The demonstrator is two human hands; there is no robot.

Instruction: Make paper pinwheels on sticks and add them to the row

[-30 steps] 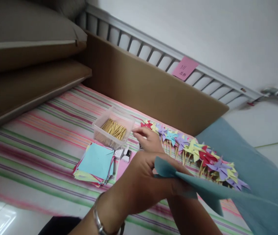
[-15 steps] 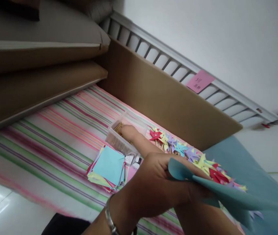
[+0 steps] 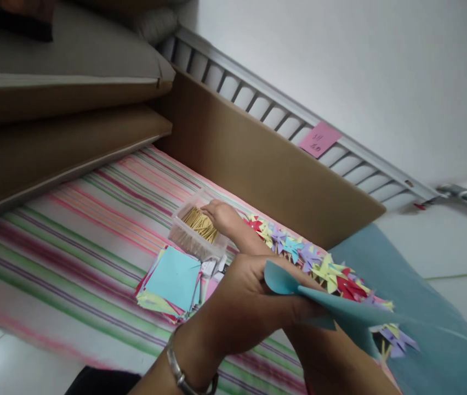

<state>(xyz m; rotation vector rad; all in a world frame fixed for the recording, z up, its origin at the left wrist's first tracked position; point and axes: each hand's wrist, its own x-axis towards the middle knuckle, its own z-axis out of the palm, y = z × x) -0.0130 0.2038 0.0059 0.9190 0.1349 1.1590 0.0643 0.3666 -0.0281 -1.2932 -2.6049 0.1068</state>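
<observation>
My left hand [image 3: 250,307], with a metal bracelet [image 3: 178,373] on its wrist, is closed on a folded blue paper piece [image 3: 340,315] held up in front of me. My right hand [image 3: 221,215] reaches under it into a clear plastic box [image 3: 184,240] of wooden sticks [image 3: 198,222]. Its fingers are bent down onto the sticks; I cannot see what they pinch. A stack of coloured paper squares [image 3: 171,277], blue on top, lies just in front of the box.
A row of small coloured paper pinwheels [image 3: 319,263] lies on the striped cloth [image 3: 73,241] to the right of the box. Behind stand a cardboard panel [image 3: 266,164], brown cushions [image 3: 52,109] and a pink note [image 3: 319,139]. A blue sheet [image 3: 431,307] covers the right side.
My right hand has gone from beside the pinwheels left into the stick box and now rests on the sticks. My left hand has kept hold of the blue paper.
</observation>
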